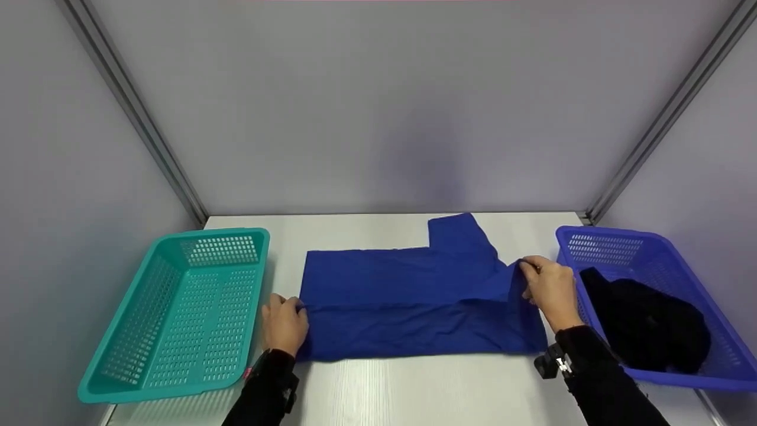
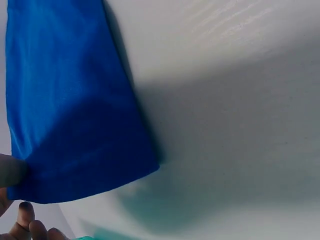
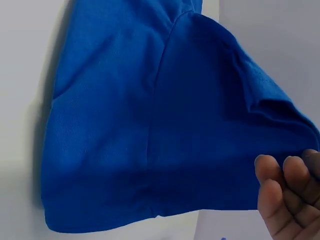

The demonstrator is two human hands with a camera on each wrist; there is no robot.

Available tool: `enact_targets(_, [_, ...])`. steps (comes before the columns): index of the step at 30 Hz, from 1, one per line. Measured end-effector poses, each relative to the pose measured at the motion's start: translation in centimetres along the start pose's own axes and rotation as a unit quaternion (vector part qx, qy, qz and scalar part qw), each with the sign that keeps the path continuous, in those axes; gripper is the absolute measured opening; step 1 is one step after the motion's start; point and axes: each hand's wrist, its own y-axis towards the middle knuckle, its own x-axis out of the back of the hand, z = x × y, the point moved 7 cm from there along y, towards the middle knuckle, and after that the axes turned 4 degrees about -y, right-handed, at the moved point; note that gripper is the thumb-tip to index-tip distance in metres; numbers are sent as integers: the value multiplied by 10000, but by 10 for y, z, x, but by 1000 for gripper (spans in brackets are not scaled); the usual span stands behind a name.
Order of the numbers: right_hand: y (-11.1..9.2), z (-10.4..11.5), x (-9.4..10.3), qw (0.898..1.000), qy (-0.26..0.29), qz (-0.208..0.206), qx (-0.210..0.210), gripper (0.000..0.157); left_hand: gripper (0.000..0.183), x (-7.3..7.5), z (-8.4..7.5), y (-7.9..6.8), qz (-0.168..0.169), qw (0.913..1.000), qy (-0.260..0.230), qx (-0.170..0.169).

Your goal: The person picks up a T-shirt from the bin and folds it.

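I have the blue cloth (image 1: 378, 334) laid out on the white table (image 1: 426, 393), between the green basket (image 1: 171, 391) and the purple basket (image 1: 698, 380); both hands have hold of it, at opposite ends. The left hand (image 1: 285, 324) pinches the near-left edge, its thumb on top and fingers beneath in the left wrist view; the right hand (image 1: 551, 288) pinches a corner between thumb and fingertips, the other fingers curled in, with that end raised off the table.

What worries me most is the right end; I judge that a slip of those fingertips would let the raised part drop crooked, and a hard pull would drag the whole piece askew. The near layer is rippled along its length; if the 2 hands moved unevenly, I expect those ripples would set into creases, and the layer's edge, bulging near the right hand, could turn under. The purple basket, holding a black cloth (image 1: 656, 325), stands just beside the right hand; a wide swing could knock its rim.
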Motion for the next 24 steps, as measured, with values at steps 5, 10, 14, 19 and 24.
enact_targets(5, [1, -11, -14, 9974, 299, 536, -384, 39, 21, -4, 2, 3, 102, 9997, 127, 162])
enact_targets(10, [-21, -22, -46, 9824, 443, 1809, -116, 73, 38, -8, 3, -1, 41, 9988, 441, 195])
enact_targets(14, [-42, -28, -63, 9820, 98, 1859, 321, 54, 28, -15, -8, -9, -10, 9956, 722, -604])
enact_targets(19, [-68, -33, -85, 9740, -386, 1993, 1008, 33, 19, -38, -25, -29, 818, 9715, 928, -2020])
enact_targets(24, [-94, -48, -105, 9460, -866, 2871, 1234, 38, 27, -52, -22, -43, 1268, 9547, 1164, -2426])
